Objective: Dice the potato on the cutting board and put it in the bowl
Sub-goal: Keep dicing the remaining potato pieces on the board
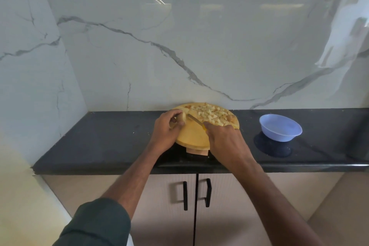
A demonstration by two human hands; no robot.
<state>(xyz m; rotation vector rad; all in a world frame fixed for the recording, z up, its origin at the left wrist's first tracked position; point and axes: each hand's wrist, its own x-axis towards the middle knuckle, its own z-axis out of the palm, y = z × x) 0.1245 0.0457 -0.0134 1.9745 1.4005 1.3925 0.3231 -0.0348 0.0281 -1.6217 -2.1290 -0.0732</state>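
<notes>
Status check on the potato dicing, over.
Left hand holds potato piece; right hand grips knife. Diced potato on cutting board. Bowl empty.

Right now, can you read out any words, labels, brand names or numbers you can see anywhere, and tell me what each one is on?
None: no readable text shows in this view.
The bowl, cutting board, knife and cabinet doors carry no visible print.
The bright streaks on the marble wall are reflections, not writing.
</notes>
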